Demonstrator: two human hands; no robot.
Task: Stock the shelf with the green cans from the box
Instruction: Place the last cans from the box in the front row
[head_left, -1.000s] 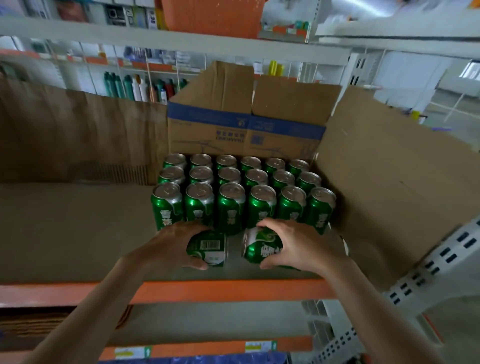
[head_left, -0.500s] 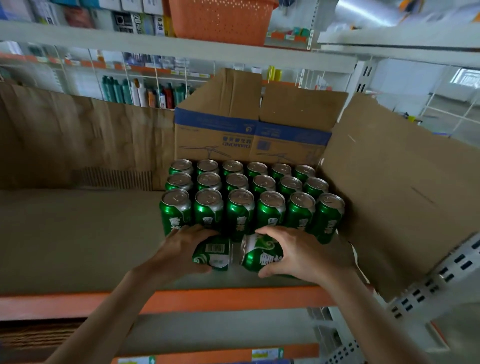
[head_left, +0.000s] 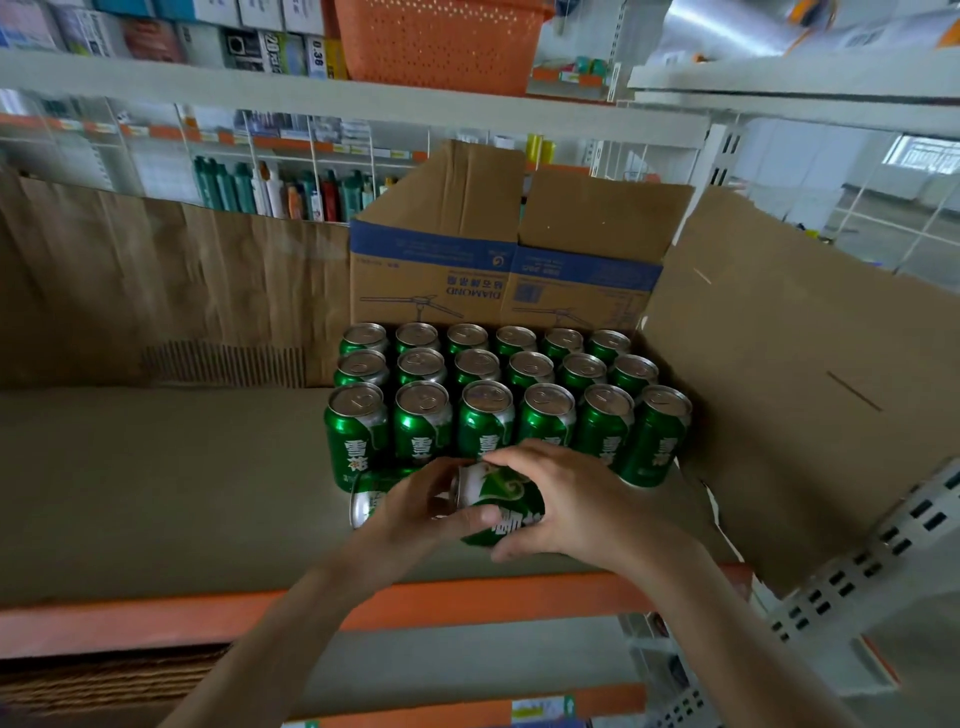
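The left hand and right hand have drawn together, curled round the left can and right can, probably to stand them against the upright cans just beyond.

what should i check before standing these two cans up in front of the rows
1. Right hand grip on the right can: ok, fingers wrap it.
2. Left hand grip on the left can: ok, though the hand hides most of it.
3. Held cans upright: not ok, both lie on their sides.
4. Front row steady: ok, six cans stand upright.
5. Room on the shelf between that row and the orange edge: ok.
6. Dents on the held cans: cannot tell.
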